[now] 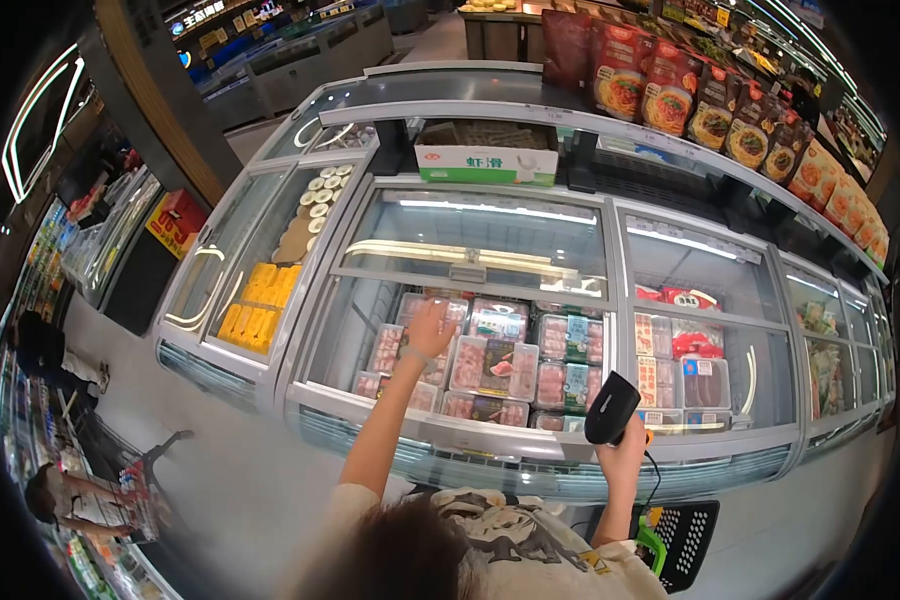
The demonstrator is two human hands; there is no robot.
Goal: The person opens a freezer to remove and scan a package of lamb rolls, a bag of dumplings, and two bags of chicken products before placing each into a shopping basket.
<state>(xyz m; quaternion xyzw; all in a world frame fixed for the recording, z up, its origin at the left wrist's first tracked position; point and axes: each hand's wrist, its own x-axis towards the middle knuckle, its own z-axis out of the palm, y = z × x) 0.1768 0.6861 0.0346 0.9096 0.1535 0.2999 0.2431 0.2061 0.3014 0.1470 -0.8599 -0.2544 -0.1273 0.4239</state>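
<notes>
My left hand (pixel 430 332) reaches down into the open chest freezer (pixel 315 355), fingers stretched out over a clear-lidded tray of pink meat (pixel 457 308). Around it lie several more meat trays (pixel 492 368), stacked in rows, some with dark or blue-and-white labels. My right hand (pixel 625 452) is wrapped round the handle of a black barcode scanner (pixel 612 408), held above the freezer's front edge. From the scanner a dark cord (pixel 656 478) hangs down.
A white and green carton (pixel 487 165) stands behind the freezer glass. Red and dark food pouches (pixel 670 88) line the upper shelf. Below on the right is a black basket (pixel 692 545) with a green handle. On the left, a person (pixel 75 500) stands by a shopping cart (pixel 138 490).
</notes>
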